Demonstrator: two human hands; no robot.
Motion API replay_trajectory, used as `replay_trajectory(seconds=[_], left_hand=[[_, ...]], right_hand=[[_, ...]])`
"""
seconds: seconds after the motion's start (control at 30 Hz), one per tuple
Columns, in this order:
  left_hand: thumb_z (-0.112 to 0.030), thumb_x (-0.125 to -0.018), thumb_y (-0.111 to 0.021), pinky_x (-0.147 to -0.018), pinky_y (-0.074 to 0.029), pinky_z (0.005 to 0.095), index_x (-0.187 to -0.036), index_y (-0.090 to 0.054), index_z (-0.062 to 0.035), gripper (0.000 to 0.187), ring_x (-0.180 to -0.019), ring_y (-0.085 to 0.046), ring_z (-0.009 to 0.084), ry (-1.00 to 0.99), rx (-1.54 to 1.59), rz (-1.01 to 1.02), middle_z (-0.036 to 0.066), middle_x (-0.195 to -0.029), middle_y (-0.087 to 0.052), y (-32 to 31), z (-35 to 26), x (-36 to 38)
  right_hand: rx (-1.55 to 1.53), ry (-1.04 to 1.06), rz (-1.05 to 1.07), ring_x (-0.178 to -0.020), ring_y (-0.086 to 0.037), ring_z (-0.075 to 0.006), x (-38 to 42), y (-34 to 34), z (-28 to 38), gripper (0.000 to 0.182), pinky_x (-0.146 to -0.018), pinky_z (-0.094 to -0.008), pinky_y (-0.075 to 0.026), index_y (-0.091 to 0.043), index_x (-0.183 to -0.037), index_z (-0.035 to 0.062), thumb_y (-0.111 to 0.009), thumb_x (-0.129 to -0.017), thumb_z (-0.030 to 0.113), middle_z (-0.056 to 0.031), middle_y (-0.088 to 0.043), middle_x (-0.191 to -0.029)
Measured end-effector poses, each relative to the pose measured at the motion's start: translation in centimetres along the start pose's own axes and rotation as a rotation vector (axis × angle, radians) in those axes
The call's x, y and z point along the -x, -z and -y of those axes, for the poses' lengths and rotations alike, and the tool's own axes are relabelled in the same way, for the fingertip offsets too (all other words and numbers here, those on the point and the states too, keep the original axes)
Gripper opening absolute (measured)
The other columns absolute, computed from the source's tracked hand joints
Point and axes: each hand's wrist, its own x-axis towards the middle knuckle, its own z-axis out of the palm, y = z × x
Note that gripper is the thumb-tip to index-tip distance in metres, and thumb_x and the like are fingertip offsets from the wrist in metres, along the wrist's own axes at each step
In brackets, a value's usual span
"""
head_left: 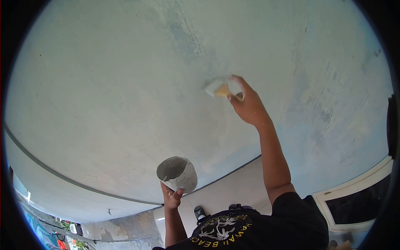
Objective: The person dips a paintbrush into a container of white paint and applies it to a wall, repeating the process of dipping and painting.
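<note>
We note left hand (171, 197), fingers clasping smeared pot (186, 179), contents indistinct; right hand (251, 106), fingers pinching brush (222, 90) at wall (125, 91).

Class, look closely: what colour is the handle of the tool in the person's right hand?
Yellowish tan; the handle shows best in the head view.

Yellow-handled tool (222, 90) blurred; left hand (172, 198) partly hidden behind container (186, 178).
</note>
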Motion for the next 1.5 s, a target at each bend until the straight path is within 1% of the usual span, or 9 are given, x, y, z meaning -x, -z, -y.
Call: replay_trajectory(seconds=[0.17,0.3,0.53,0.67,0.83,1.03,1.1,1.3,1.5], left_hand=[[-0.037,-0.069,-0.078,-0.101,-0.038,0.0401,-0.138,-0.030,0.0000,0.092,-0.121,-0.047,0.0261,0.015,0.009,-0.004,0.014,-0.131,-0.046,-0.1,-0.5,0.2],[-0.037,-0.069,-0.079,-0.101,-0.038,0.0401,-0.138,-0.030,0.0003,0.092,-0.121,-0.047,0.0260,0.015,0.030,0.005,0.014,-0.131,-0.046,0.4,-1.3,0.2],[-0.036,-0.068,-0.079,-0.101,-0.038,0.0398,-0.138,-0.031,0.0001,0.092,-0.121,-0.047,0.0256,0.021,0.030,0.003,0.014,-0.131,-0.047,2.2,-1.4,0.7],[-0.037,-0.068,-0.079,-0.102,-0.038,0.0398,-0.138,-0.031,0.0001,0.092,-0.120,-0.048,0.0257,0.000,0.059,0.016,0.014,-0.130,-0.047,2.5,-2.4,0.9],[-0.038,-0.067,-0.079,-0.102,-0.038,0.0398,-0.138,-0.031,0.0000,0.093,-0.121,-0.047,0.0256,0.023,0.023,0.031,0.014,-0.130,-0.047,3.2,-3.9,0.9],[-0.041,-0.067,-0.080,-0.101,-0.038,0.0397,-0.138,-0.031,0.0001,0.095,-0.121,-0.048,0.0256,-0.033,0.010,-0.056,0.014,-0.130,-0.047,1.1,-2.5,1.2],[-0.042,-0.067,-0.080,-0.101,-0.038,0.0399,-0.138,-0.031,0.0001,0.096,-0.121,-0.048,0.0257,-0.036,0.017,-0.048,0.014,-0.130,-0.047,2.9,-3.0,1.1],[-0.041,-0.067,-0.080,-0.101,-0.038,0.0399,-0.138,-0.031,0.0004,0.095,-0.121,-0.047,0.0259,-0.046,0.009,-0.046,0.014,-0.131,-0.047,3.0,-3.2,1.1],[-0.034,-0.067,-0.079,-0.101,-0.038,0.0393,-0.138,-0.031,0.0008,0.092,-0.121,-0.048,0.0255,-0.038,0.050,-0.046,0.014,-0.131,-0.047,3.0,-3.2,0.8]], right_hand=[[-0.235,0.278,-0.211,-0.079,-0.065,-0.0352,-0.6,-0.9,3.4,0.037,-0.074,-0.0356,-0.050,-0.049,-0.129,0.0087,-0.054,-0.091,0.008,-0.0205,-0.066,-0.094],[-0.013,0.322,-0.242,-0.091,-0.063,-0.0424,0.9,-9.4,-6.2,0.033,-0.075,-0.0430,-0.052,-0.049,-0.126,0.0082,-0.053,-0.093,0.007,-0.0230,-0.065,-0.100],[0.208,-0.221,0.142,-0.094,-0.062,-0.0439,10.3,-16.3,-18.4,0.031,-0.077,-0.0470,-0.051,-0.050,-0.121,0.0067,-0.056,-0.091,0.013,-0.0239,-0.064,-0.106],[0.289,-0.276,0.353,-0.102,-0.062,-0.0395,9.1,-16.9,-22.8,0.031,-0.084,-0.0439,-0.050,-0.054,-0.118,0.0066,-0.057,-0.089,0.015,-0.0219,-0.064,-0.109],[0.254,-0.121,0.344,-0.112,-0.057,-0.0333,0.9,-8.9,-4.5,0.036,-0.093,-0.0371,-0.045,-0.055,-0.122,0.0074,-0.057,-0.086,0.009,-0.0206,-0.061,-0.119],[0.065,0.126,-0.017,-0.059,-0.045,-0.0116,-1.3,-0.1,6.1,0.045,-0.063,-0.0293,-0.043,-0.046,-0.134,0.0106,-0.057,-0.090,0.012,-0.0064,-0.054,-0.076],[-0.201,0.227,-0.195,-0.075,-0.065,-0.0277,-0.8,-1.3,9.6,0.039,-0.071,-0.0361,-0.051,-0.047,-0.129,0.0109,-0.056,-0.091,0.013,-0.0171,-0.064,-0.084],[0.007,0.572,-0.342,-0.087,-0.062,-0.0467,-2.0,-10.4,1.7,0.034,-0.069,-0.0491,-0.051,-0.045,-0.127,0.0062,-0.050,-0.093,0.007,-0.0281,-0.064,-0.092],[0.122,0.130,-0.025,-0.080,-0.063,-0.0465,9.9,-18.1,-12.7,0.035,-0.068,-0.0506,-0.051,-0.041,-0.128,0.0067,-0.048,-0.095,0.010,-0.0263,-0.064,-0.086]])
